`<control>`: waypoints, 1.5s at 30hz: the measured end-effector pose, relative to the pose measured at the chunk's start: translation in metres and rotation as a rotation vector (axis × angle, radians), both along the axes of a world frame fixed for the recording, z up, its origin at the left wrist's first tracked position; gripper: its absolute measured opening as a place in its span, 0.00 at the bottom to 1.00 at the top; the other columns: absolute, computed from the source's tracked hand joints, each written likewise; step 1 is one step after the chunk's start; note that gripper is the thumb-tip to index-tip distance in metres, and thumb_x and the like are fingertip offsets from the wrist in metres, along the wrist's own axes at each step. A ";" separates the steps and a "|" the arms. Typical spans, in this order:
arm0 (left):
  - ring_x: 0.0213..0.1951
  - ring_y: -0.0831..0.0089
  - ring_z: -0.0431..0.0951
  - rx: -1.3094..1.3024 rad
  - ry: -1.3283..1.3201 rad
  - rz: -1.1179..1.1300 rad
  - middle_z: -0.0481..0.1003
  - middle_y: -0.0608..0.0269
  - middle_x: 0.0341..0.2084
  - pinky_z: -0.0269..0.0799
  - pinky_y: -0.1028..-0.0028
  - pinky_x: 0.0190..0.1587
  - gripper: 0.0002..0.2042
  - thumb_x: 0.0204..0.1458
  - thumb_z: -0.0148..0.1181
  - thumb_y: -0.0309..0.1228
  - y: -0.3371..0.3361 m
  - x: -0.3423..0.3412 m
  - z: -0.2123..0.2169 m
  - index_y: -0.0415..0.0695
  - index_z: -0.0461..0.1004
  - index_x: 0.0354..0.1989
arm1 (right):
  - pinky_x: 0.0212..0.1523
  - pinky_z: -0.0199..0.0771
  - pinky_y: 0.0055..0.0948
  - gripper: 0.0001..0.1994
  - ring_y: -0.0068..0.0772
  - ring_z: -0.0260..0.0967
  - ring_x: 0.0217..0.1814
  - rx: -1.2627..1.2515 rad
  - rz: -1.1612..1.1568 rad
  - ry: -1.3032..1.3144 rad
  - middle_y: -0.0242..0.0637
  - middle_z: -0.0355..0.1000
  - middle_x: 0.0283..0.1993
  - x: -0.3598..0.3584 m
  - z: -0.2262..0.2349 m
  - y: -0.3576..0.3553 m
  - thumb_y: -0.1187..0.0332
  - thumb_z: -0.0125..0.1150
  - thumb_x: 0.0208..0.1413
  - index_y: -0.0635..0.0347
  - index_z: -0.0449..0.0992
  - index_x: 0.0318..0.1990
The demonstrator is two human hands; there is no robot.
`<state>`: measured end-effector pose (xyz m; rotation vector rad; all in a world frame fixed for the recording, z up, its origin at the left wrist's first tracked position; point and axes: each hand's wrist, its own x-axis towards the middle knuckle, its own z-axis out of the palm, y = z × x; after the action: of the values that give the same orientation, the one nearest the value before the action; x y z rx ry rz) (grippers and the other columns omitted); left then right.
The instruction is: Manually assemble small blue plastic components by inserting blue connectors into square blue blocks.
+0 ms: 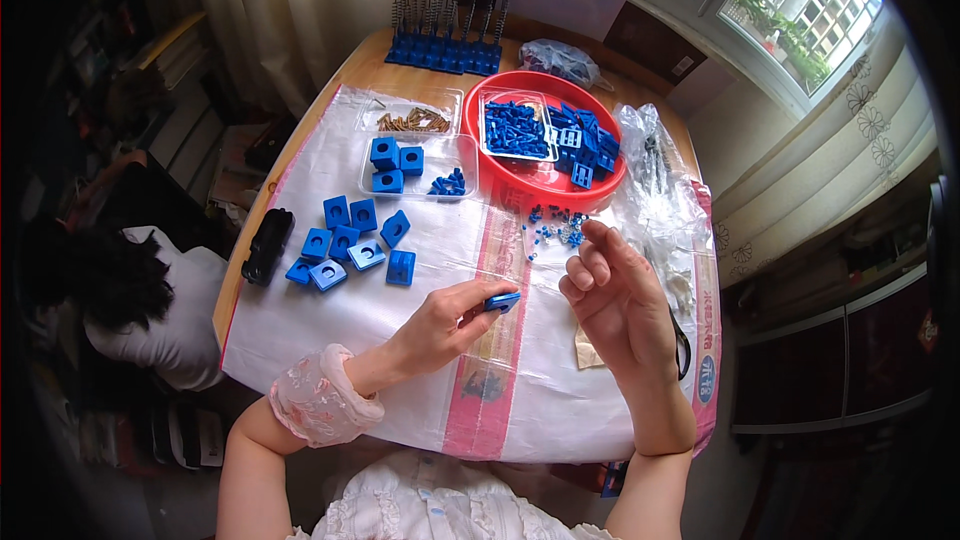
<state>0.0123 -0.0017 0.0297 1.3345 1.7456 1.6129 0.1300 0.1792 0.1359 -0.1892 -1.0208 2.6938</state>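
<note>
My left hand (446, 328) pinches a small blue plastic block (503, 301) between thumb and fingertips, above the middle of the covered table. My right hand (630, 305) is raised to the right of it, palm partly showing and fingers loosely bent apart; I see nothing in them. Just beyond its fingertips lies a scatter of tiny blue, clear and dark parts (545, 228). To the left of my left hand, several blue blocks with round recesses (343, 240) lie loose on the cover.
A red basin (545, 185) holds a clear tray of blue pegs (514, 128) and blue pieces. Clear boxes hold brass-coloured pins (415, 120) and blue blocks (388, 181). At the back stands a blue rack of springy rods (445, 52). A black case (268, 247) and plastic bags (655, 175) flank these. Someone sits left.
</note>
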 end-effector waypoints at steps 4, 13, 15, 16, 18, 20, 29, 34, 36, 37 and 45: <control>0.37 0.71 0.79 -0.013 0.024 0.001 0.79 0.51 0.47 0.77 0.74 0.40 0.19 0.59 0.58 0.19 -0.004 0.001 0.004 0.38 0.74 0.59 | 0.44 0.71 0.25 0.14 0.25 0.70 0.36 -0.004 -0.020 -0.008 0.30 0.73 0.29 -0.003 -0.006 -0.004 0.67 0.57 0.69 0.68 0.76 0.54; 0.37 0.71 0.80 0.032 0.080 0.006 0.79 0.52 0.46 0.77 0.73 0.40 0.19 0.59 0.58 0.18 -0.002 0.001 0.003 0.38 0.74 0.59 | 0.43 0.74 0.24 0.14 0.26 0.72 0.35 -0.022 0.011 -0.095 0.30 0.72 0.28 -0.017 -0.030 -0.008 0.66 0.58 0.68 0.69 0.74 0.53; 0.36 0.72 0.80 0.029 0.072 0.007 0.79 0.52 0.46 0.77 0.74 0.39 0.19 0.59 0.58 0.18 -0.003 0.001 0.003 0.38 0.74 0.59 | 0.44 0.74 0.25 0.15 0.25 0.72 0.35 -0.058 0.012 -0.108 0.30 0.72 0.28 -0.019 -0.034 -0.009 0.65 0.56 0.70 0.69 0.73 0.55; 0.36 0.72 0.79 0.019 0.060 0.004 0.79 0.52 0.45 0.77 0.74 0.39 0.19 0.59 0.58 0.18 -0.002 0.001 0.003 0.38 0.74 0.59 | 0.44 0.74 0.25 0.16 0.25 0.72 0.35 -0.083 0.021 -0.111 0.30 0.71 0.28 -0.019 -0.036 -0.008 0.65 0.55 0.70 0.70 0.72 0.56; 0.35 0.72 0.79 0.007 0.047 0.007 0.79 0.52 0.45 0.76 0.74 0.38 0.19 0.59 0.58 0.18 -0.003 0.001 0.003 0.38 0.73 0.59 | 0.45 0.73 0.26 0.17 0.25 0.71 0.35 -0.133 0.045 -0.115 0.30 0.70 0.28 -0.020 -0.041 -0.006 0.64 0.53 0.71 0.70 0.71 0.57; 0.35 0.73 0.78 0.004 0.046 0.019 0.79 0.52 0.45 0.76 0.74 0.38 0.19 0.59 0.58 0.18 -0.003 0.000 0.000 0.37 0.73 0.59 | 0.46 0.73 0.27 0.18 0.25 0.70 0.35 -0.150 0.067 -0.105 0.30 0.70 0.28 -0.022 -0.043 -0.006 0.63 0.51 0.72 0.70 0.70 0.58; 0.31 0.80 0.74 0.027 -0.352 0.045 0.79 0.62 0.36 0.72 0.78 0.36 0.15 0.63 0.56 0.25 0.003 -0.001 -0.020 0.35 0.75 0.56 | 0.40 0.64 0.25 0.18 0.21 0.62 0.32 -0.150 0.046 -0.159 0.24 0.62 0.25 -0.023 -0.042 -0.012 0.61 0.47 0.74 0.69 0.65 0.60; 0.26 0.88 0.66 -0.047 -0.677 0.013 0.75 0.73 0.28 0.62 0.84 0.30 0.14 0.65 0.57 0.31 0.006 -0.011 -0.028 0.38 0.78 0.54 | 0.40 0.63 0.25 0.17 0.21 0.62 0.32 -0.183 0.036 -0.167 0.25 0.62 0.23 -0.022 -0.037 -0.014 0.62 0.44 0.75 0.68 0.64 0.59; 0.26 0.89 0.64 -0.043 -0.730 0.013 0.73 0.75 0.26 0.60 0.84 0.29 0.13 0.65 0.57 0.31 0.006 -0.012 -0.029 0.39 0.78 0.53 | 0.41 0.62 0.25 0.16 0.22 0.62 0.32 -0.193 0.016 -0.189 0.26 0.62 0.23 -0.023 -0.034 -0.016 0.63 0.43 0.75 0.67 0.65 0.58; 0.25 0.89 0.64 -0.043 -0.736 0.009 0.73 0.75 0.26 0.60 0.84 0.29 0.13 0.65 0.57 0.31 0.006 -0.013 -0.030 0.38 0.78 0.53 | 0.41 0.62 0.26 0.15 0.22 0.62 0.31 -0.202 0.021 -0.181 0.26 0.62 0.22 -0.023 -0.035 -0.015 0.63 0.43 0.75 0.66 0.65 0.57; 0.41 0.88 0.76 -0.126 -0.685 -0.060 0.79 0.70 0.43 0.71 0.85 0.43 0.15 0.66 0.55 0.31 0.002 -0.018 -0.029 0.40 0.75 0.58 | 0.41 0.61 0.26 0.13 0.22 0.61 0.30 -0.221 0.061 -0.142 0.26 0.60 0.21 -0.023 -0.041 -0.013 0.63 0.42 0.75 0.64 0.67 0.52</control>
<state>-0.0058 -0.0001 0.0009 0.6466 1.3373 1.6316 0.1072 0.1661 0.0954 -0.4021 -0.7741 2.8805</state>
